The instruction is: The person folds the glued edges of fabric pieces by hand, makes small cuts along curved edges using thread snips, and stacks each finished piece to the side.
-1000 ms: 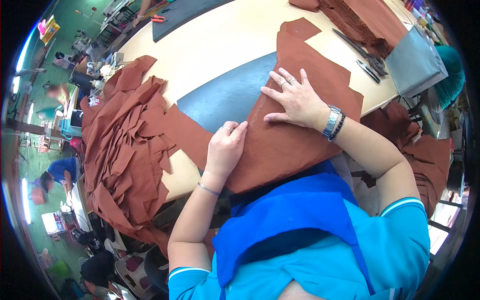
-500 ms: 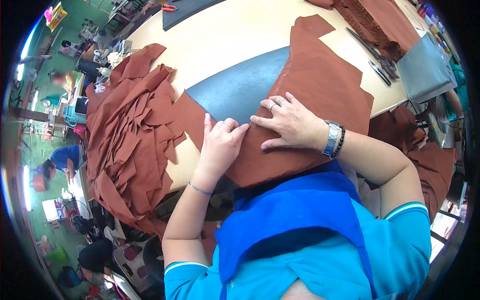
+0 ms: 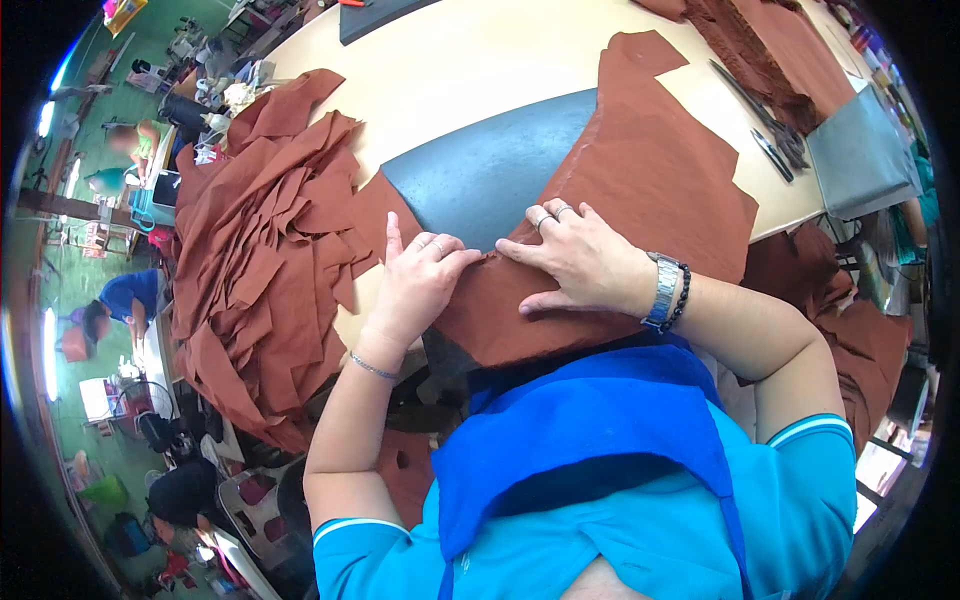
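A large reddish-brown cloth piece (image 3: 660, 190) lies over a dark, smooth board (image 3: 490, 160) on the table, its edge running diagonally across the board. My left hand (image 3: 425, 275) pinches the cloth's edge near the board's lower corner, with the little finger raised. What lies between thumb and fingertips is partly hidden. Just to the right, my right hand (image 3: 585, 260) rests flat on the cloth with fingers spread, its index fingertip at the same edge. The two hands almost meet there.
A heap of brown cloth pieces (image 3: 265, 260) sits at the left. Long scissors (image 3: 755, 110) and a small pen-like tool (image 3: 772, 155) lie at the right, near a grey box (image 3: 865, 155). More brown cloth (image 3: 765, 60) is at the back right. Other people work at the far left.
My left hand has shifted slightly left and down, its wrist swinging outward, still at the cloth edge. My right hand stays nearly in place. The whole view has shifted a little.
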Available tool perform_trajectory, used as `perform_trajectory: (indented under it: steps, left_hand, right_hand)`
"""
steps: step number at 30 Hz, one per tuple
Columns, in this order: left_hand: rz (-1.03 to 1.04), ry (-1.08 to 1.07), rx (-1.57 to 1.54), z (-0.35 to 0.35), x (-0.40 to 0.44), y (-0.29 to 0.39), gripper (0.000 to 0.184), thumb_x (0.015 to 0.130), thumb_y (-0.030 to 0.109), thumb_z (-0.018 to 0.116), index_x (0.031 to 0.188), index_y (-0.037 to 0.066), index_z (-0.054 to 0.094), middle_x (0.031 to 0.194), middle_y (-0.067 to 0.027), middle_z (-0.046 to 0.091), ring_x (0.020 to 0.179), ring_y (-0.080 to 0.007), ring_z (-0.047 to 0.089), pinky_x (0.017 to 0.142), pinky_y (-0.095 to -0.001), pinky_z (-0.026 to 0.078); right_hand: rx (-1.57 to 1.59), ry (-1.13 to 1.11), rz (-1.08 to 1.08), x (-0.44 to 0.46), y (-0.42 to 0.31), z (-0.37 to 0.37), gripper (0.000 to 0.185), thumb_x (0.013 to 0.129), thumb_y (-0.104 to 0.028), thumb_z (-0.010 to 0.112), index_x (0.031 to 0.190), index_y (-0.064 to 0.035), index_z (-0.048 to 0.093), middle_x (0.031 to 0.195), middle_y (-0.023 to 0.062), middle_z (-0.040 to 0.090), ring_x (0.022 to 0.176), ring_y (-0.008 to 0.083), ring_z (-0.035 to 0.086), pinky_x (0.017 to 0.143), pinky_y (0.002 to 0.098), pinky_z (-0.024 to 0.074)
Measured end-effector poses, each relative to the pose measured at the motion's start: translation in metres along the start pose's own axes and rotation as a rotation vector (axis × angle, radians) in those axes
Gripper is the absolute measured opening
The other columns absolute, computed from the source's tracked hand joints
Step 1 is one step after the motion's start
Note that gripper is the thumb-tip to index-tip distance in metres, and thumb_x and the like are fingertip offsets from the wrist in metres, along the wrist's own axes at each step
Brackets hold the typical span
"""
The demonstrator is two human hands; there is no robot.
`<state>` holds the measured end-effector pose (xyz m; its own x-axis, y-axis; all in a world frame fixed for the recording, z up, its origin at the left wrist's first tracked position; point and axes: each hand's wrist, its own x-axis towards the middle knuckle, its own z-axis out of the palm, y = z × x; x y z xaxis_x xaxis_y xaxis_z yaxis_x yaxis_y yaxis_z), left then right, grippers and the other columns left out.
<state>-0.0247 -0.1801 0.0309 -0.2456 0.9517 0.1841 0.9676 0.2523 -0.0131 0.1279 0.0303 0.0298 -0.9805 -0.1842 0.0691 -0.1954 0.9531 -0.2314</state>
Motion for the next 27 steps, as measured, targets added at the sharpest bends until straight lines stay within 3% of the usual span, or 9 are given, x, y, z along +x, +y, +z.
perform_trajectory:
  steps: [6, 12, 18, 21, 24, 25, 27]
  left_hand:
    - [0.062, 0.064, 0.045, 0.004, -0.008, -0.016, 0.019, 0.087, 0.016, 0.064, 0.1, 0.024, 0.075, 0.096, 0.0078, 0.065, 0.096, -0.0114, 0.064, 0.118, -0.0672, 0.021]
    - [0.06, 0.108, 0.052, 0.009, -0.012, -0.023, 0.014, 0.086, 0.018, 0.066, 0.096, 0.023, 0.075, 0.096, 0.0087, 0.066, 0.094, -0.0104, 0.064, 0.12, -0.0645, 0.019]
    - [0.06, 0.125, 0.088, 0.008, -0.012, -0.021, 0.015, 0.088, 0.018, 0.065, 0.097, 0.024, 0.075, 0.096, 0.0092, 0.066, 0.095, -0.0101, 0.064, 0.118, -0.0679, 0.017]
    - [0.031, 0.091, 0.101, 0.005, -0.016, -0.017, 0.017, 0.085, 0.017, 0.069, 0.101, 0.021, 0.075, 0.099, 0.0085, 0.068, 0.101, -0.012, 0.065, 0.115, -0.0723, 0.015]
    - [-0.013, 0.057, 0.109, 0.002, -0.022, -0.009, 0.027, 0.083, 0.028, 0.072, 0.109, 0.022, 0.075, 0.111, 0.0044, 0.066, 0.113, -0.017, 0.061, 0.114, -0.0718, 0.015]
    - [-0.039, 0.072, 0.146, -0.001, -0.025, -0.004, 0.037, 0.081, 0.037, 0.072, 0.114, 0.02, 0.073, 0.116, 0.001, 0.064, 0.117, -0.0195, 0.058, 0.114, -0.0715, 0.014]
    - [-0.087, 0.099, 0.223, -0.006, -0.028, 0.011, 0.061, 0.077, 0.056, 0.073, 0.122, 0.015, 0.069, 0.127, -0.0058, 0.059, 0.125, -0.0245, 0.052, 0.114, -0.071, 0.014]
  right_hand:
    - [-0.022, -0.05, 0.005, 0.008, -0.005, -0.006, 0.079, 0.08, -0.066, 0.069, 0.141, -0.0181, 0.056, 0.13, 0.0265, 0.051, 0.119, 0.041, 0.054, 0.082, 0.0564, 0.0565]
    - [0.0, -0.129, 0.026, 0.018, -0.012, -0.014, 0.082, 0.077, -0.068, 0.071, 0.143, -0.0228, 0.055, 0.128, 0.0255, 0.052, 0.117, 0.0402, 0.056, 0.086, 0.061, 0.0547]
    - [-0.191, -0.269, 0.101, 0.034, -0.034, -0.02, 0.088, 0.075, -0.07, 0.07, 0.15, -0.0312, 0.047, 0.127, 0.0244, 0.053, 0.116, 0.042, 0.056, 0.09, 0.064, 0.0525]
    - [-0.133, -0.212, 0.071, 0.026, -0.028, -0.016, 0.086, 0.077, -0.068, 0.069, 0.147, -0.0228, 0.05, 0.128, 0.0235, 0.053, 0.117, 0.0417, 0.056, 0.091, 0.0649, 0.0508]
    - [-0.007, -0.107, 0.031, 0.008, -0.003, -0.011, 0.081, 0.082, -0.065, 0.067, 0.14, -0.011, 0.054, 0.129, 0.0227, 0.054, 0.122, 0.04, 0.055, 0.093, 0.0637, 0.0497]
    - [0.058, -0.128, 0.047, 0.004, 0.004, -0.016, 0.074, 0.085, -0.061, 0.066, 0.133, -0.0048, 0.056, 0.135, 0.0215, 0.052, 0.128, 0.037, 0.052, 0.099, 0.0631, 0.0458]
    - [-0.014, 0.069, 0.016, -0.008, 0.021, -0.004, 0.073, 0.086, -0.06, 0.065, 0.136, -0.0071, 0.055, 0.139, 0.0193, 0.051, 0.133, 0.0364, 0.049, 0.103, 0.0631, 0.0425]
